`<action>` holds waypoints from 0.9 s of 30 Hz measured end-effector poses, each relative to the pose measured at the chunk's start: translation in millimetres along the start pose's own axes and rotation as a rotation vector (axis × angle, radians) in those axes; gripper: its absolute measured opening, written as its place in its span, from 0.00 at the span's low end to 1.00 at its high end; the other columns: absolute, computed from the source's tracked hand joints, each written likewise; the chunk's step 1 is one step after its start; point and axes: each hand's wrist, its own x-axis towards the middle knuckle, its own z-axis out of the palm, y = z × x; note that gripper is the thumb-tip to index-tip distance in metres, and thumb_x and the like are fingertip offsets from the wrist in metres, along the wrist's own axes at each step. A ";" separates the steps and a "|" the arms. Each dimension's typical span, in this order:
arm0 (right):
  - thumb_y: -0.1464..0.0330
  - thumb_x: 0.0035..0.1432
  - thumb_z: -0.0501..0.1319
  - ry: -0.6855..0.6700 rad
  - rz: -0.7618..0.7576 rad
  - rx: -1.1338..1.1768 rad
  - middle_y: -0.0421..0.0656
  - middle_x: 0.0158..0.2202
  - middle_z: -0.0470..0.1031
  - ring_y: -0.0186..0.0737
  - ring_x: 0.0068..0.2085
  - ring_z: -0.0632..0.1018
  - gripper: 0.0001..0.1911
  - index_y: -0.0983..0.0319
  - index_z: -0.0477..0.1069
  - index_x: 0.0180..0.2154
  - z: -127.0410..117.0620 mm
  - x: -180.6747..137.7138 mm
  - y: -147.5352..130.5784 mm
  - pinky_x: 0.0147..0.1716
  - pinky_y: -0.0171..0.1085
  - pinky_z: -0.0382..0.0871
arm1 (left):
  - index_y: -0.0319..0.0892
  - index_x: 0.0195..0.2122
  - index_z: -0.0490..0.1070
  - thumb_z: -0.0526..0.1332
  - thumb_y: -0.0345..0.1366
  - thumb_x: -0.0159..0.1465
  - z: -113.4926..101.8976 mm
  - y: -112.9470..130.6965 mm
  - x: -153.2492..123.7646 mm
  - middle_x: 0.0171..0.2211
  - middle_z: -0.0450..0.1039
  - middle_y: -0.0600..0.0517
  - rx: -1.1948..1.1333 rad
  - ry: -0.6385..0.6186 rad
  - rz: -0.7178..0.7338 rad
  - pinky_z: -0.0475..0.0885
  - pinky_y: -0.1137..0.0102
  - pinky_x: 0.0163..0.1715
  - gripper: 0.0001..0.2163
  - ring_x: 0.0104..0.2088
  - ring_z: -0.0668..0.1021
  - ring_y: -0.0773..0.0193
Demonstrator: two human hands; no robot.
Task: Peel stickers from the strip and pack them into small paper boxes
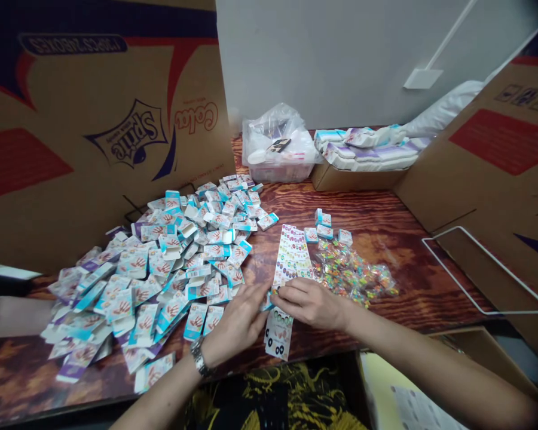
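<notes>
Sticker sheet [290, 257] lies flat near the surface's front edge, left hand [238, 322] and right hand [312, 302] each with a closed grip pinching its middle, so tbh a hasty tug could tear it or scatter the box pile [170, 263] just beside.

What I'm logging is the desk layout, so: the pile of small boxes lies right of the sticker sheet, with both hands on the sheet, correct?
Not quite: in the head view the pile of small boxes lies left of the sticker sheet. The left hand and right hand are both on the sheet.
</notes>
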 end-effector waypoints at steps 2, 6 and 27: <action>0.76 0.63 0.53 0.058 0.022 0.061 0.47 0.35 0.73 0.39 0.34 0.71 0.10 0.68 0.70 0.44 0.5 -1.3 -1.2 0.32 0.37 0.70 | 0.42 0.60 0.53 0.55 0.30 0.62 2.2 -2.0 -1.7 0.55 0.64 0.44 -0.060 0.001 -0.019 0.64 0.56 0.55 0.24 0.55 0.67 0.57; 0.77 0.64 0.52 0.125 0.048 0.173 0.48 0.35 0.74 0.40 0.37 0.72 0.12 0.68 0.68 0.48 -3.6 -3.0 -3.0 0.34 0.38 0.72 | 0.45 0.59 0.56 0.57 0.34 0.63 2.9 -4.1 -4.7 0.55 0.65 0.45 -0.197 0.001 -0.069 0.66 0.58 0.54 0.23 0.54 0.68 0.58; 0.74 0.62 0.53 0.126 0.681 0.610 0.46 0.38 0.70 0.39 0.39 0.73 0.10 0.61 0.68 0.43 1.8 14.9 -23.4 0.39 0.38 0.71 | 0.40 0.64 0.44 0.51 0.25 0.62 20.2 10.0 -7.5 0.55 0.62 0.41 0.155 0.191 0.007 0.65 0.52 0.53 0.29 0.57 0.63 0.52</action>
